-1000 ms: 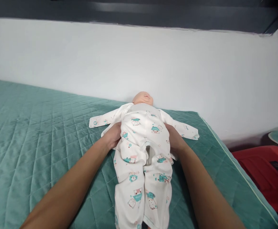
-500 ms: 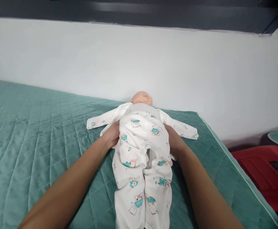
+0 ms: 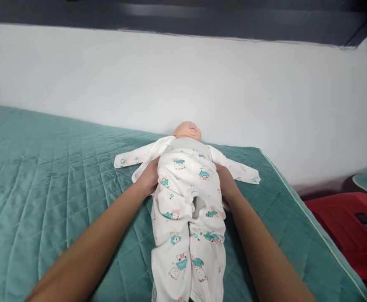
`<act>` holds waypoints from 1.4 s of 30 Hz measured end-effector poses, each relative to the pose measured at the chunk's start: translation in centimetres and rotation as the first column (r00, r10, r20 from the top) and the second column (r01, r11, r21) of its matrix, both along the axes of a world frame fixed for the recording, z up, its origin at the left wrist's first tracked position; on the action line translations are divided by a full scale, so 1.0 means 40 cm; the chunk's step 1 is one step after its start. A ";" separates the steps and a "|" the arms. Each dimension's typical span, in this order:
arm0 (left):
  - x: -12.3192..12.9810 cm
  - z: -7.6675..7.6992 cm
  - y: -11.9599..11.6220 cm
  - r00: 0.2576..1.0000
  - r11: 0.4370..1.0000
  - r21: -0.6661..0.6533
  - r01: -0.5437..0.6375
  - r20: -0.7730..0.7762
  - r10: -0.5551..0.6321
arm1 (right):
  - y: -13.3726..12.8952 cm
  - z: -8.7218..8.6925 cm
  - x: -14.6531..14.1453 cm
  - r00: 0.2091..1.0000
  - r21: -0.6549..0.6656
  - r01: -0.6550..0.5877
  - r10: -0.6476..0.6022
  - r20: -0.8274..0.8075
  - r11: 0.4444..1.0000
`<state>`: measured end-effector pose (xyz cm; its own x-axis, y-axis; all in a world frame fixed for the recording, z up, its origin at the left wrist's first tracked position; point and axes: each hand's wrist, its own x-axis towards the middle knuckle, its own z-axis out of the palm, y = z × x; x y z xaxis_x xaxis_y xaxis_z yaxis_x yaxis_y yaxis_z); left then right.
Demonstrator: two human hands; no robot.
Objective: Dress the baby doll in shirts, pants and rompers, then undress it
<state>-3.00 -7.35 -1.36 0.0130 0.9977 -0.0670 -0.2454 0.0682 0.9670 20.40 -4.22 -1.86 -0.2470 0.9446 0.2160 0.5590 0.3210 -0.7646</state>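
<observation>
A baby doll [image 3: 187, 131] lies on its back, its head toward the wall. It wears white printed baby pants [image 3: 175, 197], with a gap at the crotch showing grey beneath. A white printed jacket [image 3: 234, 168] is on its spread arms and lies open at the chest, where a greyish torso shows. My left hand [image 3: 150, 178] is against the left side of the pants at the waist. Opposite it, my right hand [image 3: 227, 182] touches their right side. The fingers of both hands are hidden behind the pants and the doll's body.
Under the doll is a green quilted bed cover [image 3: 60, 176] with a pale piped edge on the right. A white wall [image 3: 139, 75] stands behind the head, with a dark beam [image 3: 171, 19] above. Beyond the bed's right edge sits a red object [image 3: 344, 226].
My right hand has shifted slightly inward and up, and the right side of the pants has drawn in with it. My left hand stays nearly in place at the waist.
</observation>
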 end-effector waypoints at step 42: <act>-0.071 0.034 0.086 0.776 0.800 0.491 0.344 -0.628 0.052 | 0.058 0.095 -0.039 0.944 0.095 -0.329 0.327 0.045 0.939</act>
<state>-5.83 -3.89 -0.02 0.3180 0.8391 0.4413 0.3435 -0.5358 0.7713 18.85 -1.92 1.95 -0.5467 0.7841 0.2938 0.4302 0.5641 -0.7048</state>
